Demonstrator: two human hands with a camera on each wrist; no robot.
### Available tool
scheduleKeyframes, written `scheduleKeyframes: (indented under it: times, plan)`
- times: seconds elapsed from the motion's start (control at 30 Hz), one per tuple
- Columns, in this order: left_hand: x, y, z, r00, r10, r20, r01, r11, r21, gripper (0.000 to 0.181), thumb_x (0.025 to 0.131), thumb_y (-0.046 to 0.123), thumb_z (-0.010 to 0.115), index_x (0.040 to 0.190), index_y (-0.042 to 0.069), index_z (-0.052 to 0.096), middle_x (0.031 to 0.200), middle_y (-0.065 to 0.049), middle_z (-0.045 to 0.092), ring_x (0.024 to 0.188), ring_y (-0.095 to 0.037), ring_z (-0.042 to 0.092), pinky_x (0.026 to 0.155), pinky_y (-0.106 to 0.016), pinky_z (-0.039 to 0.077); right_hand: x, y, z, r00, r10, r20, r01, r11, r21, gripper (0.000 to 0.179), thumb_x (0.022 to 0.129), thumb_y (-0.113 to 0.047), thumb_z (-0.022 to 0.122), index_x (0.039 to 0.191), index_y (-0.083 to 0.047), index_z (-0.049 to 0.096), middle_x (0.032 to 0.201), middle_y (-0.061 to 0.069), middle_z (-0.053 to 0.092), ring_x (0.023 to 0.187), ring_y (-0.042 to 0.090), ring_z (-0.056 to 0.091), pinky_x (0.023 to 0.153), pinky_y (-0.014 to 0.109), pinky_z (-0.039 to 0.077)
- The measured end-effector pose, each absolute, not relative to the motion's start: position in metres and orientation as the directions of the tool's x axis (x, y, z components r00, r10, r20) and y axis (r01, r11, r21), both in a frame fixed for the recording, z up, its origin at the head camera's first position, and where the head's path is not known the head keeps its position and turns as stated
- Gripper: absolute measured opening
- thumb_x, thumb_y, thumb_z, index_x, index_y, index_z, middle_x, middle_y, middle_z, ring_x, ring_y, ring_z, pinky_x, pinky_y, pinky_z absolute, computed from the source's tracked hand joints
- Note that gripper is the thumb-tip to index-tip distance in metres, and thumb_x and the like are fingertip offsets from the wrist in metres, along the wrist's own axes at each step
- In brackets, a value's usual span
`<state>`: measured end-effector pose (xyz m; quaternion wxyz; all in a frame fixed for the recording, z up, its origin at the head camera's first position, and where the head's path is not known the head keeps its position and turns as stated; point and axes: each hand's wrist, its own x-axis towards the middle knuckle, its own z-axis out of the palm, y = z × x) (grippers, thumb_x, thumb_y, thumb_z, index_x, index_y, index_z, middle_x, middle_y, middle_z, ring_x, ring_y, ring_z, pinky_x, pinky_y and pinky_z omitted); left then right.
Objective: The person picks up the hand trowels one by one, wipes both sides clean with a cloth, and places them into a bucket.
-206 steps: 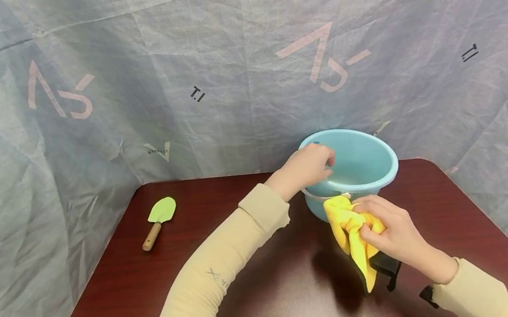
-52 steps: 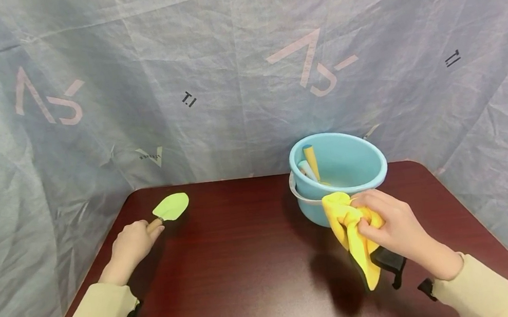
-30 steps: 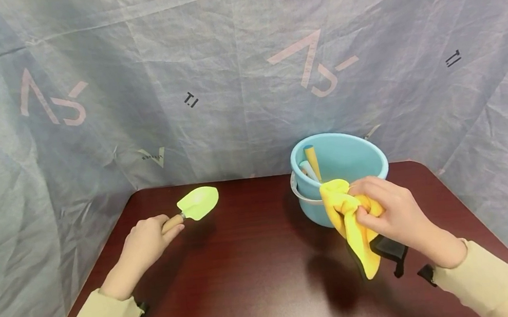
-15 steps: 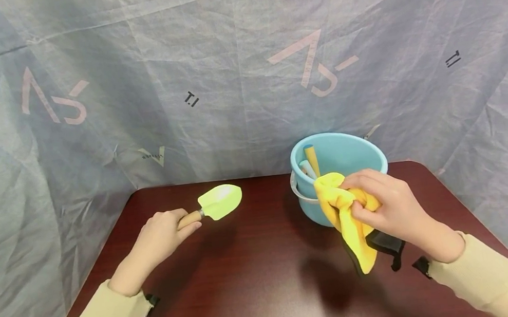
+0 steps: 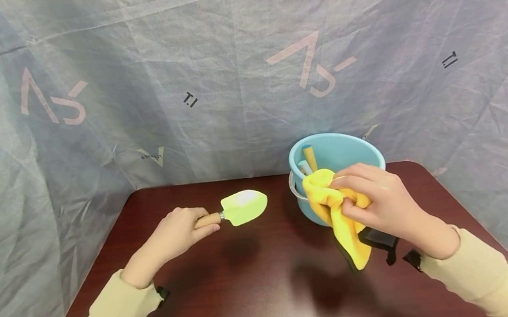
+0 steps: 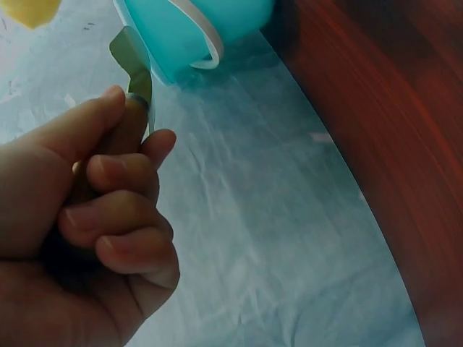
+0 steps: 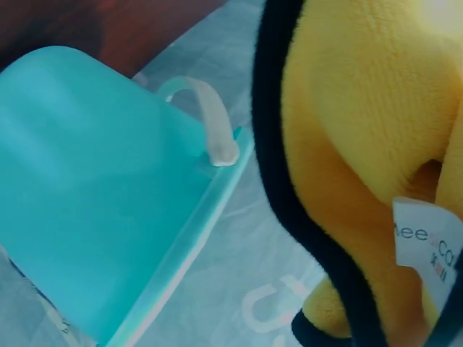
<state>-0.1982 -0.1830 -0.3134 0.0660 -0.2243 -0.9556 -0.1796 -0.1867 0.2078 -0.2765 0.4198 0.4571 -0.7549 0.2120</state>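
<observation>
My left hand (image 5: 175, 234) grips the wooden handle of a small trowel (image 5: 245, 207), held above the table with its light green blade pointing right. The left wrist view shows the fingers (image 6: 123, 210) curled round that handle. In my right hand (image 5: 384, 201) a yellow cloth (image 5: 333, 202) with dark edging is pinched and hangs down in front of a light blue bucket (image 5: 308, 209). A white label (image 7: 427, 246) shows on the cloth in the right wrist view. Inside the bucket lean a yellow handle with a blue end (image 5: 310, 157) and a pale blue handle (image 5: 304, 167).
The bucket stands at the back right of the dark red-brown table (image 5: 231, 295), its pale carrying handle (image 7: 213, 123) folded down outside. A grey printed fabric sheet (image 5: 235, 67) hangs behind the table and along both sides.
My left hand moved from the bucket to the trowel, took its handle, lifted it and carried it right. Handles now show inside the bucket. My right hand shifted slightly up and left, still holding the cloth.
</observation>
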Motion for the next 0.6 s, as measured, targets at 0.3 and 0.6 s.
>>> scheduleKeyframes:
  times: [0.3,0.6]
  plan:
    - [-0.199,-0.162,-0.312,-0.842,0.506,0.187,0.54,0.785,0.304,0.027,0.083,0.044,0.068,0.07,0.024,0.055,0.055,0.012,0.039,0.052,-0.004,0.04,0.051,-0.024,0.037,-0.182,0.194,-0.265,-0.205,-0.591,0.78,-0.865,0.483,0.139,0.028,0.072,-0.011,0.043,0.084,-0.015,0.068,0.086,-0.008,0.065,0.072,0.009,0.05,0.063,0.018,0.032]
    - [-0.202,-0.143,-0.311,-0.789,0.588,0.181,0.614,0.735,0.288,0.022,0.083,0.046,0.067,0.076,0.027,0.06,0.058,0.016,0.045,0.054,-0.003,0.042,0.05,-0.022,0.038,-0.18,0.179,-0.257,-0.152,-0.644,0.75,-0.883,0.429,0.19,0.031,0.072,-0.008,0.04,0.083,-0.015,0.067,0.083,-0.008,0.065,0.067,0.011,0.045,0.06,0.021,0.027]
